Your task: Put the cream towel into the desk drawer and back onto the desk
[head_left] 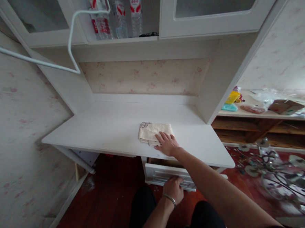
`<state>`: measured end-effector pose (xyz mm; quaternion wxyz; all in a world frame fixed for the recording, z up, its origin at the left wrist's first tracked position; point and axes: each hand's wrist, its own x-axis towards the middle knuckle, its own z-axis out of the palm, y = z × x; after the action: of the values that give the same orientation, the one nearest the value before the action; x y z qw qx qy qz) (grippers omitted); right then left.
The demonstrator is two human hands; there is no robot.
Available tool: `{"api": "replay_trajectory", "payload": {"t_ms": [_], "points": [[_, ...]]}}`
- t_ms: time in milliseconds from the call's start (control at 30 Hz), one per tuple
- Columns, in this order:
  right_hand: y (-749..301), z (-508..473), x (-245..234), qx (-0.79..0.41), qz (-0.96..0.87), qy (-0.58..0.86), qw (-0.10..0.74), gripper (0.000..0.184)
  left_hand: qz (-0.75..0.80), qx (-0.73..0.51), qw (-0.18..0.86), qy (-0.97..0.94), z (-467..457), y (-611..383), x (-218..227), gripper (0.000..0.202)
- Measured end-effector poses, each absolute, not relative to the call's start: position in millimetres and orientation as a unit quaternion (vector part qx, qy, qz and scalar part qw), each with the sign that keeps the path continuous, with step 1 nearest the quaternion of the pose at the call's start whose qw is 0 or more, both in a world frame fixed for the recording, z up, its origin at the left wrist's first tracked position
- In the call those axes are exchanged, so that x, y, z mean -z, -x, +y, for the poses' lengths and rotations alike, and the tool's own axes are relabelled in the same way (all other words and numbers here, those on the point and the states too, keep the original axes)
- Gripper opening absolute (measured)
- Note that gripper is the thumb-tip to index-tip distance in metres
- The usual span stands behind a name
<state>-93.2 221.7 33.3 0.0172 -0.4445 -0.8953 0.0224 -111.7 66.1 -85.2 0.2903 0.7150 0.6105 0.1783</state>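
A folded beige cloth (153, 131) with a grey pattern at one corner lies on the white desk (112, 126), near its front edge. My right hand (167, 144) rests on the cloth's right side, palm down, fingers spread. Below the desktop, a white drawer (156, 173) is pulled partly out. My left hand (174, 189), with a bracelet at the wrist, has its fingers curled at the drawer's front panel; its grip point is hidden behind the fingers.
Plastic bottles (136, 15) stand on the shelf above, between cabinet doors. A bent white rod (70, 43) crosses the upper left. To the right are a low shelf (235, 124) with bags and a cardboard box (286, 106), and a chandelier-like metal fixture (282, 175) on the floor.
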Motion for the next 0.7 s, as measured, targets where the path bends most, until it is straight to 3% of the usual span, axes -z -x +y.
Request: {"api": "replay_trajectory", "payload": {"t_ms": [300,700], "points": [[106.7,230.7,-37.5,0.083,-0.884,0.46,0.004,0.041,0.612,-0.106,0.305,-0.722,-27.0,108.4,79.0,0.031],[94.2,215.7,-50.5,0.058,-0.893,0.446,-0.011,0.036,0.599,-0.055,0.353,-0.716,-72.8,101.7,77.4,0.033]]}}
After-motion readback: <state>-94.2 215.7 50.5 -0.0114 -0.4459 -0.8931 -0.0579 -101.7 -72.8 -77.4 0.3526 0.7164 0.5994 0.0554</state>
